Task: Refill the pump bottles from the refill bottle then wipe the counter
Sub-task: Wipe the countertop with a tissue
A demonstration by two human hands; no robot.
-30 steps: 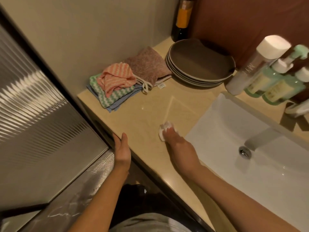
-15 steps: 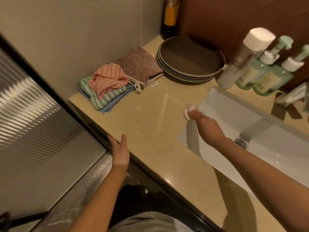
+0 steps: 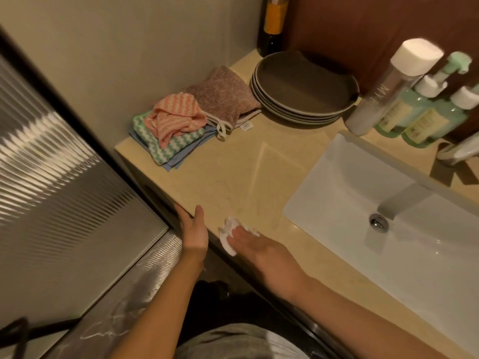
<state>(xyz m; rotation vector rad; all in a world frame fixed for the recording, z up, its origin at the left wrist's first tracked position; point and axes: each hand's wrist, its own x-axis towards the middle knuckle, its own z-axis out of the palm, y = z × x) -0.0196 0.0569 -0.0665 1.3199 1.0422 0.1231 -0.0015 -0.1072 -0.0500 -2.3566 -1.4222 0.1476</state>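
Observation:
My right hand presses a small white wipe flat against the beige counter at its front edge, fingers stretched out over it. My left hand rests on the counter's front edge just to the left, thumb on top, holding nothing. At the back right stand a tall clear refill bottle with a white cap and two green pump bottles, both upright and far from my hands.
A pile of folded cloths lies at the back left. Stacked brown plates sit behind it, with a dark bottle in the corner. The white sink fills the right, its tap at the edge. A ribbed glass door stands left.
My right hand has swept the wipe from the sink's left rim back across the counter to its front edge beside my left hand. The left hand stayed on the edge.

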